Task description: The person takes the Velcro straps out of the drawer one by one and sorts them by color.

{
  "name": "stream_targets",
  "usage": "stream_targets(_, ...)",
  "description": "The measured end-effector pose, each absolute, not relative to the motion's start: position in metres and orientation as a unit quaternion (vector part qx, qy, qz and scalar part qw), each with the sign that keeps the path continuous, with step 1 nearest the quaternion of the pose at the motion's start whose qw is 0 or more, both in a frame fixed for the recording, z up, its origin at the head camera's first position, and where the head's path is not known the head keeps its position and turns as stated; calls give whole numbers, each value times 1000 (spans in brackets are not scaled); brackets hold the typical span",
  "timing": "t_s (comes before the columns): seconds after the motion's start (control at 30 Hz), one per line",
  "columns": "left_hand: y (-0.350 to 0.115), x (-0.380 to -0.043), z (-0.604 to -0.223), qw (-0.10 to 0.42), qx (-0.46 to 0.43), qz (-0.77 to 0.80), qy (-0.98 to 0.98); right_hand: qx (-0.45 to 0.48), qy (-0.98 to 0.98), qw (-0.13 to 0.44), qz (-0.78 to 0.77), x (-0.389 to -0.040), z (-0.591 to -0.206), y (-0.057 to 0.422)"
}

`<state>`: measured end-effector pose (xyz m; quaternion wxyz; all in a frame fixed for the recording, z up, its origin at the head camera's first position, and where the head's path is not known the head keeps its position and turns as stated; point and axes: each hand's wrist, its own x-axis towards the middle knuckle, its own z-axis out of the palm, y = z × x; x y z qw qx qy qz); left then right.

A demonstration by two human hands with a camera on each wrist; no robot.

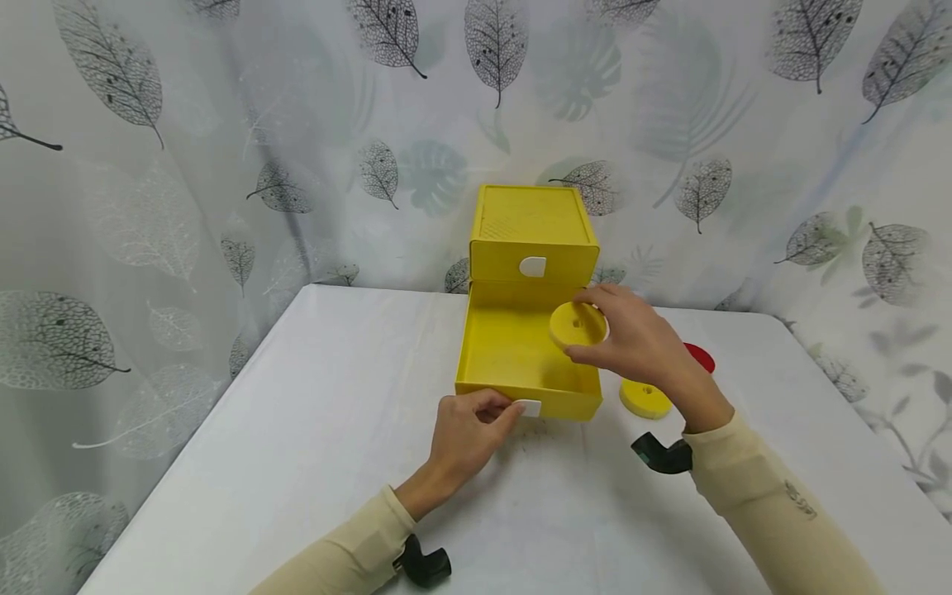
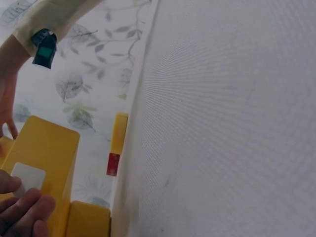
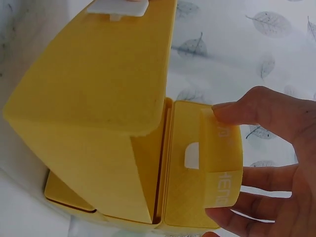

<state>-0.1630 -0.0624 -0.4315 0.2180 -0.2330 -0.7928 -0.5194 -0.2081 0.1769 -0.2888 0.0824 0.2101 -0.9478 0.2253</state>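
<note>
A yellow box (image 1: 534,215) stands against the back curtain, its lower drawer (image 1: 506,347) pulled out toward me and bare inside. The thumb and fingers of my left hand (image 1: 470,434) pinch the white pull tab (image 2: 28,177) on the drawer's front. My right hand (image 1: 640,339) grips a flat, round yellow tape roll (image 1: 577,325) by its rim, thumb on one side and fingers on the other. The roll is over the right part of the open drawer, tilted, with pale lettering along its edge in the right wrist view.
Right of the drawer, a second yellow roll (image 1: 645,400) lies on the white table (image 1: 357,388). Behind it is a red round thing (image 1: 701,357), partly hidden by my right forearm. The box's upper front carries another white tab (image 1: 532,266). Leaf-patterned curtain (image 1: 297,124) hangs around the table.
</note>
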Motion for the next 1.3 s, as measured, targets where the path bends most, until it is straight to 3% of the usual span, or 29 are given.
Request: stream_targets(1.3, -63, -163, -430, 219, -230, -519, -794, 159, -961, 95, 207, -207, -292, 242)
